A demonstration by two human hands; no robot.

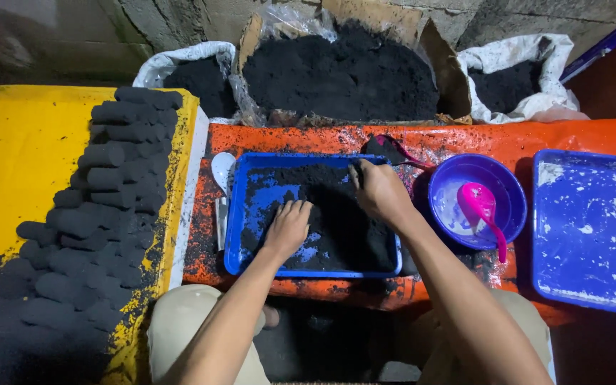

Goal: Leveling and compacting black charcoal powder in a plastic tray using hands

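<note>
A blue rectangular tray sits on an orange sheet and holds a layer of black powder. My left hand lies flat, palm down, on the powder near the tray's middle, fingers together. My right hand is at the tray's far right part, fingers curled down into the powder; whether it grips anything is hidden.
Rows of black cylinder briquettes lie on a yellow surface at the left. Behind the tray stand a box and two white sacks of black powder. A purple bowl with a pink scoop, a second blue tray and a white spoon lie nearby.
</note>
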